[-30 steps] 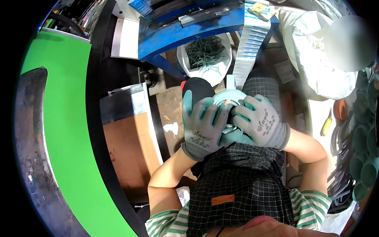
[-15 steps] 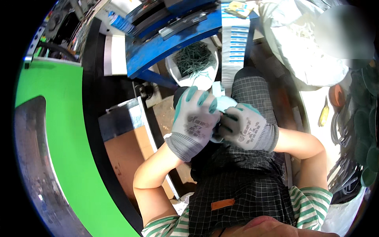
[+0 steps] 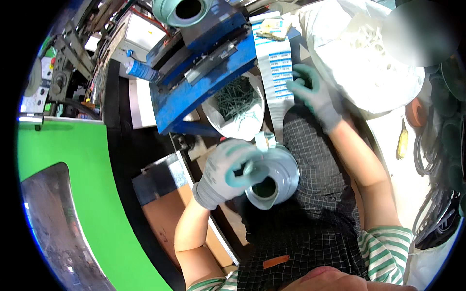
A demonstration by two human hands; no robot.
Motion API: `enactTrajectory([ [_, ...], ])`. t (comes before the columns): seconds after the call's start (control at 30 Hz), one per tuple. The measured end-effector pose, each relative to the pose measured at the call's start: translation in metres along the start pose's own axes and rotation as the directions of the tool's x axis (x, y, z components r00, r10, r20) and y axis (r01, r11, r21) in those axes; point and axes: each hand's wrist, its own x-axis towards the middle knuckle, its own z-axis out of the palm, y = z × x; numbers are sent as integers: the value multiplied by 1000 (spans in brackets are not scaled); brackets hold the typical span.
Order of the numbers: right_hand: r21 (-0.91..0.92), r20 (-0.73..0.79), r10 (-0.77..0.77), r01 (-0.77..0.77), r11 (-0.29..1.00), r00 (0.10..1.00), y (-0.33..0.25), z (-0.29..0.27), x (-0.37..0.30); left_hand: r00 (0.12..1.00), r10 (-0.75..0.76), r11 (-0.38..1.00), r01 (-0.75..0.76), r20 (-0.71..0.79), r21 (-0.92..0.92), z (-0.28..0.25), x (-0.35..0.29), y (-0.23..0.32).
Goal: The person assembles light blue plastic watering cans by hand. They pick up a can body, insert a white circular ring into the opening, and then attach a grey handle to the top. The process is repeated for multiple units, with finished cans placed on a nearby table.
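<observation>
A pale grey-blue plastic housing with a round dark opening rests on my lap between my thighs. Over its left side is my left hand, in a grey glove with green fingertips. Its fingers are curled together and partly blurred; what they pinch, if anything, is hidden. My right hand, gloved alike, reaches forward to the edge of a hanging strip of blue-and-white labels. Its fingers are apart, with the tips beside or touching the strip; nothing shows in them.
A blue metal bench stands ahead, bearing another round housing. Below sits a white bucket of dark green strips. At right are a white sack of pale pieces and a yellow-handled tool. A green surface lies left.
My hands have parted. The right moved forward and away to the label strip; the left stayed near the lap. The housing now shows its round opening, and the view has shifted.
</observation>
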Motion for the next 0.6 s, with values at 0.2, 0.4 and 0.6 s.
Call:
enactTrajectory([
  [0.2, 164, 209, 200, -235, 958, 957, 103, 19, 121, 917, -72, 965, 163, -393, 204, 13, 68, -101],
  [0.4, 312, -7, 51, -46, 949, 999, 132, 8, 141, 904, 81, 931, 82, -421, 356, 50, 212, -168],
  [0.6, 512, 110, 5, -61, 857, 994, 141, -17, 152, 910, -29, 947, 158, -413, 281, 64, 245, -177],
])
